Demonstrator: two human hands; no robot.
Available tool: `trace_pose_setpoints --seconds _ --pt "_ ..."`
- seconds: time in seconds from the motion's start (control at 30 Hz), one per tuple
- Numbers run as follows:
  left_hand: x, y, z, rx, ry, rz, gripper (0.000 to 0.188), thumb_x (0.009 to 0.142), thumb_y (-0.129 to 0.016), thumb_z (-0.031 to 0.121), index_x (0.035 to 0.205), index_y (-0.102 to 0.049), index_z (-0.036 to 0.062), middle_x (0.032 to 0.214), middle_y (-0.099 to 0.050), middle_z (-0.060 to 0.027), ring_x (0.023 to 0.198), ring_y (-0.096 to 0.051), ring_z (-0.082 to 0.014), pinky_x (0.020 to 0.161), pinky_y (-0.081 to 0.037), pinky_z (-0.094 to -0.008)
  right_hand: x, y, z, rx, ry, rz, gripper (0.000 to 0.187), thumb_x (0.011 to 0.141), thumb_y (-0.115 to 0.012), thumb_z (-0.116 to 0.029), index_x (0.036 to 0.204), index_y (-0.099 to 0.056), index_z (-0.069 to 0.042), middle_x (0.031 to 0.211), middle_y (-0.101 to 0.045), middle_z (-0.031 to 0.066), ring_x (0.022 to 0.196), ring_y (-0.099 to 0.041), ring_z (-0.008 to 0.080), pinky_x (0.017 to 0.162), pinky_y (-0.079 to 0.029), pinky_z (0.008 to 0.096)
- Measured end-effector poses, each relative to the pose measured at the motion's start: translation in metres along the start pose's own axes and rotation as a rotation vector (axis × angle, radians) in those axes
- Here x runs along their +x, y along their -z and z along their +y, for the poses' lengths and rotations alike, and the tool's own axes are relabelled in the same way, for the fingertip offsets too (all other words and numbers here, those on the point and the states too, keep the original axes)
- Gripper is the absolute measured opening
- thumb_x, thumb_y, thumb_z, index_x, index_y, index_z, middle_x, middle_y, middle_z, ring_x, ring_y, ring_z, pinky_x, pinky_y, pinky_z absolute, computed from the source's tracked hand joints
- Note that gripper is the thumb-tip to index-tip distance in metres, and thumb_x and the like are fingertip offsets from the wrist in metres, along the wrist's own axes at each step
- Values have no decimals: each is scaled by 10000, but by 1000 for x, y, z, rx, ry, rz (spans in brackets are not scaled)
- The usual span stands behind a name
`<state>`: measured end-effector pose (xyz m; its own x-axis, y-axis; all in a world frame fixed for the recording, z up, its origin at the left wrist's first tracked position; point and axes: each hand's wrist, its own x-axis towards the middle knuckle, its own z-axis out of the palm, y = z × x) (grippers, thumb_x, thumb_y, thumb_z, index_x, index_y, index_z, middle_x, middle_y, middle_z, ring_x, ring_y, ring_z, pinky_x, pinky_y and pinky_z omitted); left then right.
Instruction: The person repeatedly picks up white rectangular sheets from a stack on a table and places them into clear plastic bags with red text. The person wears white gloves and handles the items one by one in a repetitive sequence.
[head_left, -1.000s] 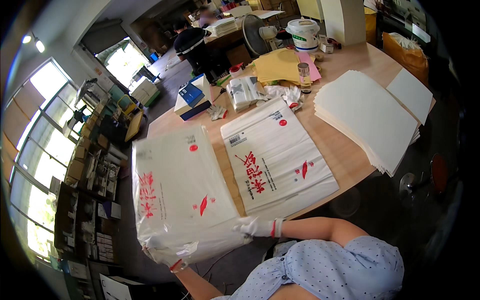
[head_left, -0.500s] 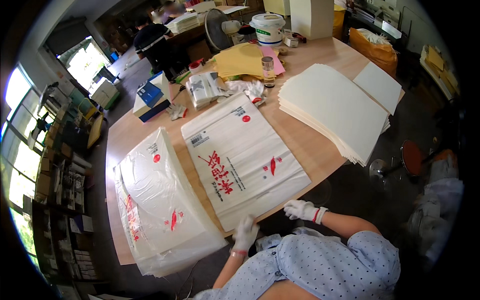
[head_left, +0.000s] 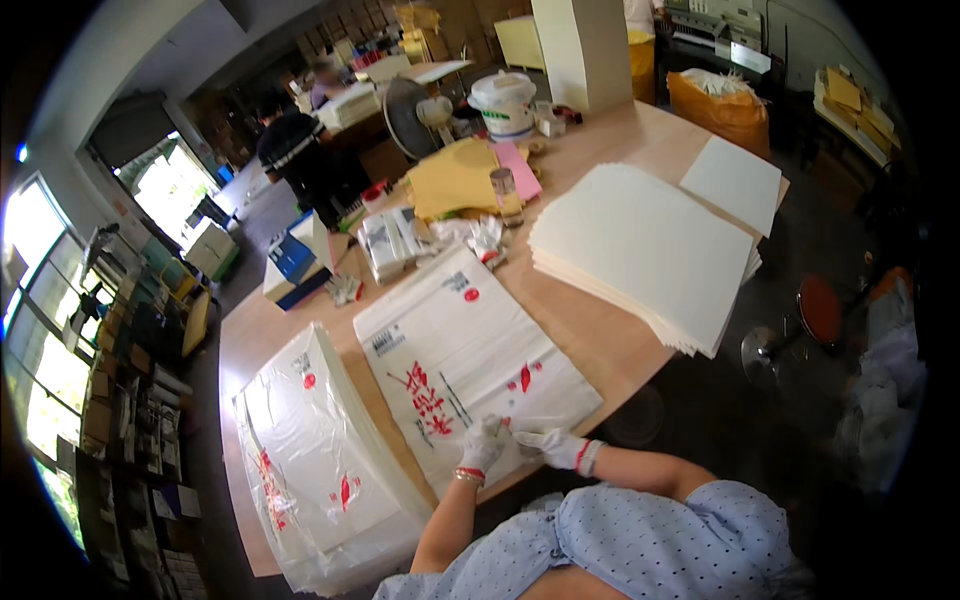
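Observation:
A white bag with red print [head_left: 500,330] lies flat on the table in front of me. Over its near edge, my left hand [head_left: 484,444], in a white glove, has its fingers bent together. Close beside it on the right, my gloved right hand [head_left: 552,447] points its fingers left, pressed together, almost meeting the left fingertips. Whatever the fingers pinch, if anything, is too small to make out. Left of the bag sits a thick stack in clear plastic wrap [head_left: 330,450], with similar red print.
White sheets [head_left: 640,245] are piled on the right. Toward the back are yellow sheets [head_left: 455,180], a jar [head_left: 505,190], a white bucket [head_left: 503,105], a fan [head_left: 405,118] and a blue box [head_left: 292,258]. A round stool [head_left: 820,310] stands beyond the table's right edge.
Both hands have come up from the table's near edge onto the bag and closer together; the right hand moved left. The view has shifted, so the table sits lower in the picture.

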<state>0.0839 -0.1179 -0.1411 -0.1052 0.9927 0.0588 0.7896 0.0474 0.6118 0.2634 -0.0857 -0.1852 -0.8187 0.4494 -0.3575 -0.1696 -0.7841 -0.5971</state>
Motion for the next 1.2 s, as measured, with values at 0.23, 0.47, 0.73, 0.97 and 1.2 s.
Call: trace_pose_setpoints --seconds 0.23,0.47,0.73,0.97,1.2 --pt "67 71 -45 -1499 403 533 94 868 -467 93 910 -544 58 774 -604 -46 659 -563 -183 625 -489 -328 28 35 -81 -1616 464 525 244 762 -677 -324 693 -640 -93 917 -595 131 801 -571 252 731 -463 351" --pt "69 107 47 -1296 322 268 225 871 -511 88 1095 -507 58 815 -610 -65 564 -483 -65 492 -395 -177 10 -94 -116 -1355 1537 -93 192 813 -566 -101 1003 -542 -93 928 -538 122 864 -533 277 787 -445 364" --pt "62 169 109 -838 37 435 443 817 -550 16 1239 -421 -21 935 -637 -104 564 -470 -95 523 -423 -236 47 -1 -56 -1822 1069 -26 188 837 -548 -112 1017 -570 -60 992 -570 108 905 -553 285 790 -451 364" --pt "39 123 70 -139 -217 783 460 770 -578 -60 1214 -464 -22 1081 -554 -152 854 -577 -203 771 -473 -288 -229 74 -194 -2248 365 1094 618 667 -681 -208 1234 -484 -63 1295 -410 179 1173 -426 336 936 -401 440" --pt "2 108 137 -357 -271 645 371 736 -500 -139 1086 -526 -18 1066 -550 -132 1018 -526 -233 893 -437 -361 -272 160 -274 -1853 136 737 942 582 -764 -512 1328 -394 -72 1147 -593 140 1040 -561 309 904 -438 359"
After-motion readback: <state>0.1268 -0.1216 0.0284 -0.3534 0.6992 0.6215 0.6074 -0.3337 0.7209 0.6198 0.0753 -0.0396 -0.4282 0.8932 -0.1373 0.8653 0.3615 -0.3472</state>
